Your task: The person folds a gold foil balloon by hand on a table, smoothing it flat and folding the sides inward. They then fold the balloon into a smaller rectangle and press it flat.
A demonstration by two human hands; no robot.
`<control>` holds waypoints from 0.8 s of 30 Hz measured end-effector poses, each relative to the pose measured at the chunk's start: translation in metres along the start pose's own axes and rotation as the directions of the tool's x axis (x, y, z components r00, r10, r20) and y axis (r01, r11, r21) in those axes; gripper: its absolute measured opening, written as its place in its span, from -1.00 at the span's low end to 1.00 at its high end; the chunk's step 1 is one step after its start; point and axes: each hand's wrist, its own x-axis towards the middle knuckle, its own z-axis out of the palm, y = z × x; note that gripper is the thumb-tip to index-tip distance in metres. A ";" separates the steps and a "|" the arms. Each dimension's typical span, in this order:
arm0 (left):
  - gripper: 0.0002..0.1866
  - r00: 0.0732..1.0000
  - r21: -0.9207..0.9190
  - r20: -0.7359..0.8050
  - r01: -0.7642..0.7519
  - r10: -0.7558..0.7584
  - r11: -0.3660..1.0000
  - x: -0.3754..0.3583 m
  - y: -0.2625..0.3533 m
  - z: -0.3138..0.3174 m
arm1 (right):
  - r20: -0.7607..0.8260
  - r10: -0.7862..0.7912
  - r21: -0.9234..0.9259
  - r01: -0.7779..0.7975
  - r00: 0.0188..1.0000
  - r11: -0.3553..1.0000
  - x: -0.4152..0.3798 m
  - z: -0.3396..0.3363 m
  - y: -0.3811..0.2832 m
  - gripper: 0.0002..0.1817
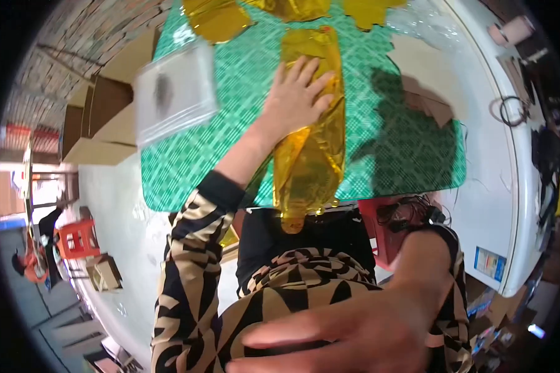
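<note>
A long, creased piece of shiny gold foil (311,168) lies lengthwise on the green patterned tabletop (242,155). Its near end, with a short narrow tab, hangs over the front edge. My left hand (298,93) rests flat on the upper part of the foil, fingers spread. Close to the camera, my right hand (354,329) is held in front of my body, apart from the foil. It is blurred, but its fingers are stretched out and nothing shows in them. More gold foil pieces (221,22) lie at the far edge of the table.
A stack of clear plastic bags (175,93) lies at the table's left, beside open cardboard boxes (106,118). Flat cardboard (426,74) is on the right, near a white appliance-like surface (491,155). Dark cables (404,214) rest on a red stool (379,233).
</note>
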 end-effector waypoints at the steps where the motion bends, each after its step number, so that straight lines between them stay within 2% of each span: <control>1: -0.34 0.999 0.006 -0.034 -0.012 0.012 1.000 -0.002 -0.001 0.002 | -0.025 0.040 -0.048 -0.041 0.999 0.998 0.002 -0.006 -0.005 -0.72; 2: -0.34 0.999 0.008 -0.038 -0.012 0.012 1.000 -0.002 -0.002 0.005 | -0.051 0.080 -0.094 -0.084 0.996 0.992 0.003 -0.011 -0.010 -0.74; 3: -0.34 0.999 0.011 -0.048 -0.015 0.016 1.000 0.000 -0.003 0.009 | 0.023 0.076 -0.121 -0.072 0.997 0.990 0.002 -0.030 -0.012 -0.73; 4: -0.35 0.998 0.018 -0.057 -0.016 0.017 1.000 0.000 -0.003 0.010 | 0.195 0.118 -0.116 -0.097 0.974 0.988 0.004 -0.053 -0.013 -0.71; 5: -0.35 0.997 0.027 -0.071 -0.009 0.011 1.000 0.000 -0.002 0.008 | 0.360 0.157 -0.120 -0.121 0.920 0.985 0.007 -0.076 -0.014 -0.69; 6: -0.35 0.998 0.028 -0.068 0.000 0.002 1.000 -0.001 -0.001 0.009 | 0.600 0.216 -0.114 -0.185 0.770 0.976 0.017 -0.105 -0.014 -0.66; 8: -0.35 0.998 0.025 -0.059 0.011 -0.010 1.000 -0.001 -0.001 0.013 | 0.671 0.218 -0.244 -0.067 0.709 0.968 0.012 -0.118 0.022 -0.66; 9: -0.35 0.999 0.023 -0.039 0.020 -0.019 1.000 -0.001 0.000 0.013 | 0.633 0.274 -0.412 0.015 0.724 0.911 -0.007 -0.116 0.050 -0.62; 11: -0.34 0.999 0.030 -0.045 0.014 -0.013 0.999 0.000 -0.001 0.015 | 0.548 0.382 -0.706 0.166 0.745 0.689 -0.045 -0.111 0.108 -0.51; 12: -0.34 0.999 0.032 -0.047 0.012 -0.010 0.999 0.000 -0.001 0.016 | 0.579 0.429 -0.729 0.205 0.693 0.653 -0.055 -0.117 0.122 -0.42; 14: -0.32 0.998 0.007 -0.057 0.005 -0.004 1.000 -0.001 -0.001 0.016 | 0.571 0.474 -0.754 0.200 0.670 0.625 -0.072 -0.117 0.139 -0.29; 20: -0.30 0.996 -0.004 -0.089 -0.008 0.007 1.000 -0.001 -0.001 0.016 | 0.520 0.627 -0.817 0.124 0.580 0.563 -0.079 -0.113 0.159 -0.06; 24: -0.32 0.997 0.011 -0.077 -0.017 0.018 1.000 -0.001 -0.001 0.014 | 0.529 0.643 -0.826 0.162 0.554 0.539 -0.091 -0.107 0.165 -0.06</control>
